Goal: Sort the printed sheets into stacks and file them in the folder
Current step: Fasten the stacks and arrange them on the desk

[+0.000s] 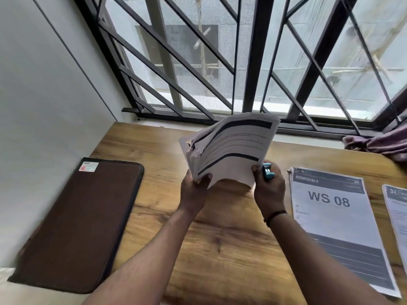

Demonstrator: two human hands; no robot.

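both hands are raised above the wooden table (220, 249), set a little apart, each clamped on the same bundle of printed sheets (229, 148). the left hand (193, 192) pinches the bundle's lower left corner, thumb on the top page. the right hand (269, 190) grips the lower right corner and also has a small teal stapler (267, 172) tucked in its fingers behind the paper; a dark band (276, 215) circles that wrist. the bundle is tilted up and bowed, its far-left corner ragged, and its top page shows dark bars and ruled lines, the writing too blurred to read.

just right of the right hand a stack (337, 225) lies flat on the table, its top sheet headed "bedroom 3" with large "ws 08" below. further right, cut by the frame edge, a second stack (396, 212) shows a heading starting "34". well to the left of the left hand lies a closed brown folder (77, 225) with a small label (88, 166) at its far corner, unreadable. beyond the hands stands a barred window (242, 58), with a purple cloth (378, 145) on its sill at far right.
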